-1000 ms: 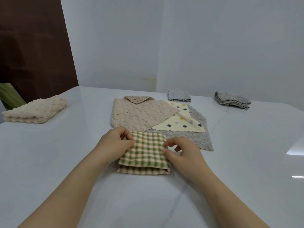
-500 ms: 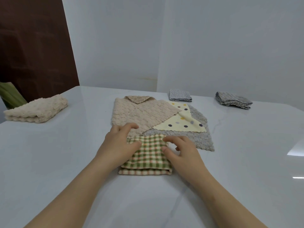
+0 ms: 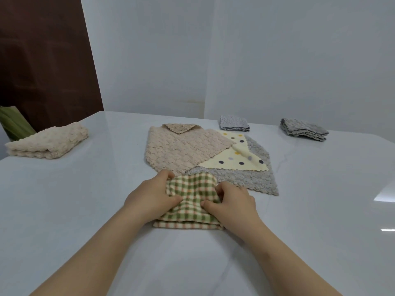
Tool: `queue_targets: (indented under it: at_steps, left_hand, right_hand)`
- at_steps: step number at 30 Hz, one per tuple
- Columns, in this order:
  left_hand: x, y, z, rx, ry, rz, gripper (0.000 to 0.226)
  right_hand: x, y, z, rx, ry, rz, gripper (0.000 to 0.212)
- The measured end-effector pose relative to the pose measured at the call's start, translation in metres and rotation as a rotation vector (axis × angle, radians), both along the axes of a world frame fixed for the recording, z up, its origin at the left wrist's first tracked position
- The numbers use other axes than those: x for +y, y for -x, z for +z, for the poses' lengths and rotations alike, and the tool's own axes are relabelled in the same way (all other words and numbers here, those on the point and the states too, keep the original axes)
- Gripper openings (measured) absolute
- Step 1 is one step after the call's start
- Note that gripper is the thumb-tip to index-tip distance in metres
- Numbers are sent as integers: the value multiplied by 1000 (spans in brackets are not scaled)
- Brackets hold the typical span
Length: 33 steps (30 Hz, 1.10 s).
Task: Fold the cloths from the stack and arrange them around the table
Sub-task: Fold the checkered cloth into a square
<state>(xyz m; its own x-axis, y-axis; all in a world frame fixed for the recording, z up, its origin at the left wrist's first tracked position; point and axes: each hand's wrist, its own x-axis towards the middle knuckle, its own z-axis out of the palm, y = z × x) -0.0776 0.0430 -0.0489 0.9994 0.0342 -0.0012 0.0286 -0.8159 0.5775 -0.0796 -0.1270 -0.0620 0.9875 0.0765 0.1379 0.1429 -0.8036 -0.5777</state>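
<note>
A green checked cloth [image 3: 191, 193], folded small, lies on the white table [image 3: 85, 199] right in front of me. My left hand [image 3: 149, 198] grips its left side and my right hand [image 3: 233, 201] grips its right side, and the fabric bunches up between them. Just behind it lies the stack of flat cloths: a beige textured cloth [image 3: 181, 149] on top, a cream polka-dot cloth [image 3: 237, 160] under it, and a grey textured cloth [image 3: 254, 178] at the bottom.
A folded cream fluffy cloth [image 3: 48, 142] sits at the far left edge, with green leaves [image 3: 12, 122] behind it. Two folded grey cloths lie at the back: one [image 3: 234, 122] in the middle, one [image 3: 303, 130] to the right. White walls close off the rear.
Both hands have gone from pressing on the checked cloth to grasping its sides. The cloth's far edge has lifted and crumpled between them.
</note>
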Motion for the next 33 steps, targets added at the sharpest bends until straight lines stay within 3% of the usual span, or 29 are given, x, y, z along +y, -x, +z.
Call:
queue_targets:
  at_steps: [4,8,10,12,14,19,23,28,33]
  left_hand:
    - [-4,-1,-1,-62,328,-24,45]
    - [-9,-3,3,-22,866,31,54]
    - [-9,-4,4,38,942,15,54]
    - [-9,-3,4,118,976,-14,46]
    - [-10,-4,2,161,985,-32,36]
    - [-12,-13,-1,79,970,22,25]
    - [-11,-18,-7,47,970,74,22]
    - [-12,-17,-10,50,1052,182,24]
    - [-12,-33,9,249,1142,240,24]
  right_hand:
    - [-4,1,1,43,-326,40,31]
    - [-10,1,6,121,-789,69,29]
    - [-12,1,6,130,-853,93,44]
    - [-15,1,7,133,-874,120,50]
    - [-17,0,8,135,-871,128,42]
    - [-14,-6,5,107,-831,69,36]
    - [-13,-9,-1,92,-744,80,17]
    - [-13,-13,-10,144,-708,97,28]
    - [-13,-12,-3,187,-685,43,26]
